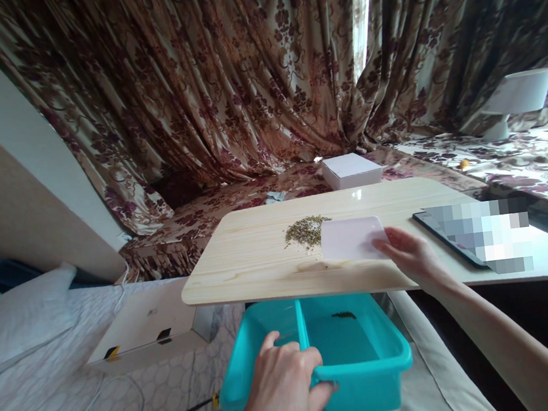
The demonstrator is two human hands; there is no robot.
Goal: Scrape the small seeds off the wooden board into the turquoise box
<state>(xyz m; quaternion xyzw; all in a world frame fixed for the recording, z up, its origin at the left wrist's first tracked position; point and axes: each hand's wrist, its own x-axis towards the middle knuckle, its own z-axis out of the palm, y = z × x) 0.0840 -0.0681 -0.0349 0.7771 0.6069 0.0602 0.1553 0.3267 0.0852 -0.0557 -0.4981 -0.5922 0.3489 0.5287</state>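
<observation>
My right hand [408, 251] pinches the right edge of a flat white rectangular scraper-like piece [352, 239] on the light wood table. Its left edge meets a heap of small green and brownish dried bits [305, 231]. Below the table's front edge is a turquoise plastic bin [362, 369] with a divider down its middle. My left hand [288, 375] is closed over the bin's near rim by the divider. A small dark clump of bits [344, 315] lies in the bin's right compartment; the left one is partly covered by my hand.
A tablet-like device [448, 238], its screen blurred out, lies on the table's [240, 255] right part. Behind stand a white box [352, 169] and a lamp [521, 95]. At left, a large white carton [141, 323] and cables rest on the bed.
</observation>
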